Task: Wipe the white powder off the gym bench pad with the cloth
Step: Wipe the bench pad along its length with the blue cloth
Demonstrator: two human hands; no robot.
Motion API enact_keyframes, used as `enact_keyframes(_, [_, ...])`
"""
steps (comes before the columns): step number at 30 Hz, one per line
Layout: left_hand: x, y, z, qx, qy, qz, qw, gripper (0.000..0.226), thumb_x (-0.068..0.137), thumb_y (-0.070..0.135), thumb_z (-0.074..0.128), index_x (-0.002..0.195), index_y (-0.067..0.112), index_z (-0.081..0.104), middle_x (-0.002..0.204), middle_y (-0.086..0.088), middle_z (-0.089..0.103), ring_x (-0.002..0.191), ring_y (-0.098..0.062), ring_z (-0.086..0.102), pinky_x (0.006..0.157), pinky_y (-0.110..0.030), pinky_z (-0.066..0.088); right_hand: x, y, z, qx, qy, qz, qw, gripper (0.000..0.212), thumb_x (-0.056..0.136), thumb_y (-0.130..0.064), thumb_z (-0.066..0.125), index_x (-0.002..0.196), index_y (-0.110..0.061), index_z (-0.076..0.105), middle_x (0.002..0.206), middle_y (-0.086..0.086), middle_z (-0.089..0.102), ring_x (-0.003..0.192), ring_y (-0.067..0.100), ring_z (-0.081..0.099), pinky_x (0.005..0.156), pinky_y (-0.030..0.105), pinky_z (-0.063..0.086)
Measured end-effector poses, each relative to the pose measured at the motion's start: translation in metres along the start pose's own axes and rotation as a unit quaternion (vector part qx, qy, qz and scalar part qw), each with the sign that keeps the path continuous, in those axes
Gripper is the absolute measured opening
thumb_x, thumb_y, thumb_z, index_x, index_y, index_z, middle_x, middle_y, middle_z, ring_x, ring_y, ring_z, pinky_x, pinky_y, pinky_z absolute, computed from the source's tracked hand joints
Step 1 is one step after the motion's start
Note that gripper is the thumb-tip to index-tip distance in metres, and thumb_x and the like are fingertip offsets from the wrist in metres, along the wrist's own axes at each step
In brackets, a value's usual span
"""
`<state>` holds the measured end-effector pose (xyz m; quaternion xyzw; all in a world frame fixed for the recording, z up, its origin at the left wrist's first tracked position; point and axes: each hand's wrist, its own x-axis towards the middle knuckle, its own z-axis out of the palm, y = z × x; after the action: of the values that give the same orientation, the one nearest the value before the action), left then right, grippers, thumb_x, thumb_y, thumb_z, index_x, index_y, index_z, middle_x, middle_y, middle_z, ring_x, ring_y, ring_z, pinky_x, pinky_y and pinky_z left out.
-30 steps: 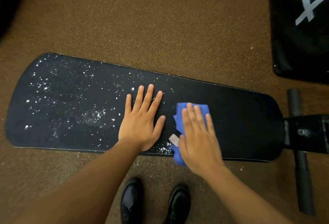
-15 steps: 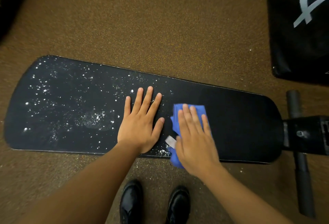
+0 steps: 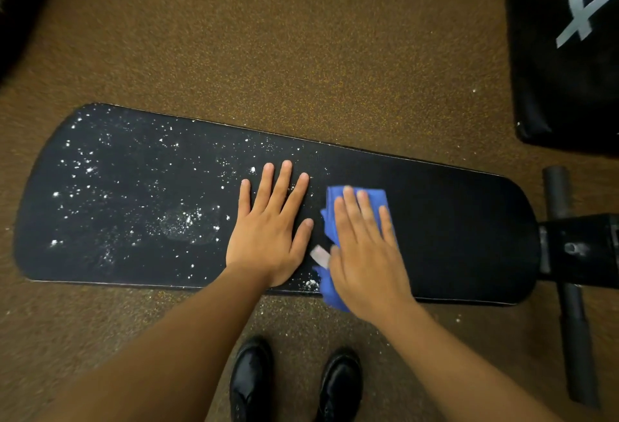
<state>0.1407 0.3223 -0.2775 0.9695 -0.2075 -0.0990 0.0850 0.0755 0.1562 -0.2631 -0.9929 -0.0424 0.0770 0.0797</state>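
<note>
- The scene is dim and warm-toned; the brown floor (image 3: 268, 53) takes on an orange cast.
- Light falls fairly evenly from above, with no hard shadows; the forearms darken toward the bottom edge.
- The right hand (image 3: 365, 254) and the blue cloth (image 3: 330, 220) are smeared by motion blur, while the left hand (image 3: 268, 234) is sharper.
- White powder (image 3: 187, 220) stands out crisply against the black pad (image 3: 452, 220).
- Small glints shine on the black shoes (image 3: 251, 381).
- Wide-angle distortion bows the pad's edges; the corners are soft and dark.
</note>
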Motion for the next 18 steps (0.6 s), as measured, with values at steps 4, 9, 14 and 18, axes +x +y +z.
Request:
enact_keyframes(4, [0.0, 0.001, 0.0, 0.003, 0.003, -0.003, 1.0, 0.065, 0.099, 0.05, 0.018, 0.157, 0.025, 0.004, 0.165, -0.003, -0.006, 0.15, -0.024, -0.014, 0.12, -0.054, -0.002, 0.003, 0.041, -0.004, -0.016, 0.01, 0.059, 0.998, 0.068, 0.088, -0.03, 0.028, 0.15, -0.003, 0.023, 0.16, 0.014, 0.018, 0.148, 0.028, 0.012, 0.119, 0.048, 0.009])
enact_keyframes(9, [0.0, 0.001, 0.002, 0.003, 0.007, -0.005, 1.0, 0.065, 0.098, 0.05, 0.018, 0.157, 0.025, 0.006, 0.165, -0.003, -0.004, 0.151, -0.024, -0.013, 0.12, -0.054, 0.0, 0.075, 0.016, -0.011, 0.018, 0.039, 0.171, 0.984, 0.073, 0.087, -0.036, 0.01, 0.152, -0.002, 0.011, 0.161, 0.016, 0.006, 0.149, 0.03, 0.0, 0.119, 0.051, 0.0])
enact_keyframes(14, [0.001, 0.0, 0.002, -0.007, 0.009, -0.002, 1.0, 0.064, 0.098, 0.048, 0.018, 0.157, 0.024, 0.009, 0.165, -0.002, -0.002, 0.151, -0.024, -0.01, 0.12, -0.054, 0.001, 0.016, -0.01, -0.002, 0.013, 0.004, 0.024, 1.0, 0.07, 0.092, -0.039, 0.015, 0.152, -0.002, 0.014, 0.161, 0.015, 0.008, 0.149, 0.028, 0.003, 0.119, 0.052, 0.011])
enact_keyframes(18, [0.0, 0.001, 0.001, -0.003, 0.009, -0.004, 1.0, 0.064, 0.099, 0.047, 0.02, 0.157, 0.024, 0.007, 0.165, -0.002, -0.003, 0.151, -0.024, -0.012, 0.12, -0.054, 0.0, -0.019, 0.034, 0.002, -0.016, 0.012, 0.06, 0.998, 0.069, 0.088, -0.031, 0.03, 0.151, -0.003, 0.021, 0.16, 0.015, 0.016, 0.148, 0.028, 0.009, 0.118, 0.05, 0.011])
